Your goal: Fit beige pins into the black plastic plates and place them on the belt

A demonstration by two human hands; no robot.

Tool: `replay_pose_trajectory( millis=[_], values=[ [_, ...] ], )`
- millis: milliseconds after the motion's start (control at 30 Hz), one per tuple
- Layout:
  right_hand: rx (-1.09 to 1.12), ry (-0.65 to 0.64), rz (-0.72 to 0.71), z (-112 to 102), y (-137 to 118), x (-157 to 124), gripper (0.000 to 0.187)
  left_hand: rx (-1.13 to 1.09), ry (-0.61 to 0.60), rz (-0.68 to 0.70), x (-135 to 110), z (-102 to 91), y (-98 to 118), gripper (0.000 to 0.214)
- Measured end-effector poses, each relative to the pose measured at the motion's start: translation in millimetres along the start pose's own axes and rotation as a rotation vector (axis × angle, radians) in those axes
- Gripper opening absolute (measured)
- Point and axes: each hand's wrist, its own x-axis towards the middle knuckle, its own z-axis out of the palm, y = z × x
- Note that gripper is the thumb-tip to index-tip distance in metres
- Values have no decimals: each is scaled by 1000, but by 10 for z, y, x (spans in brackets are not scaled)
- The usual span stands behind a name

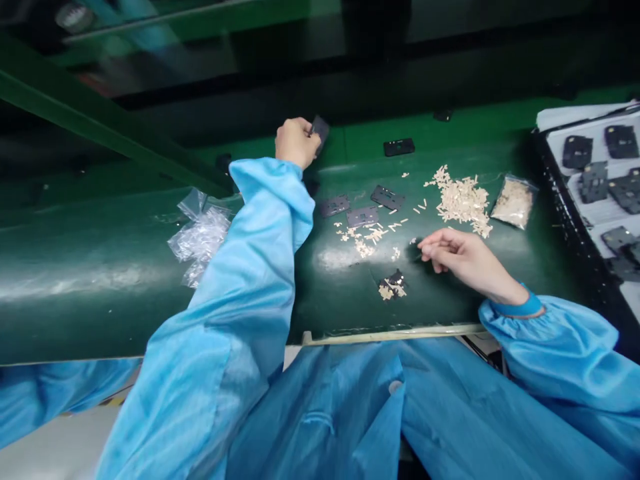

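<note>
My left hand [296, 143] is stretched to the far side of the green surface, its fingers closed on a dark flat plate [321, 131]. My right hand [463, 259] hovers low over the nearer part with fingertips pinched together. What sits in that pinch, if anything, is too small and blurred to make out. Between the hands lie several dark slotted plates [363, 216] with small cream-coloured pieces [365, 248] scattered around them. Closer to the front edge is a little heap of dark and cream bits [393, 285].
A big pile of cream pieces [463, 200] lies beside a clear bag [515, 202] filled with more. Crumpled clear plastic bags [203, 233] are at left. A black-edged tray [560, 190] of dark parts stands at right. Another dark plate [399, 147] rests farther back.
</note>
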Motion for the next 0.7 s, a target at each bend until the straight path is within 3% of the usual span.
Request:
replay_pose_trajectory(
  millis=[133, 233, 300, 433, 567, 700],
  values=[
    [-348, -108, -132, 52, 93, -136, 23, -484, -97, -111, -784, 142, 230, 17],
    [-483, -158, -291, 148, 71, -123, 15, -683, -241, -146, -1405, 337, 356, 13],
    [-512, -201, -358, 212, 37, -81, 13, -785, -321, -184, -1684, 450, 367, 14],
    [-573, -306, -380, 303, -22, 1, 14, -912, -429, -227, -1892, 560, 295, 26],
    [-647, -369, -320, 293, -63, 50, 8, -897, -382, -196, -1908, 542, 285, 27],
    [-582, -362, -298, 204, -102, 84, 16, -806, -405, -157, -1951, 521, 358, 24]
  ],
)
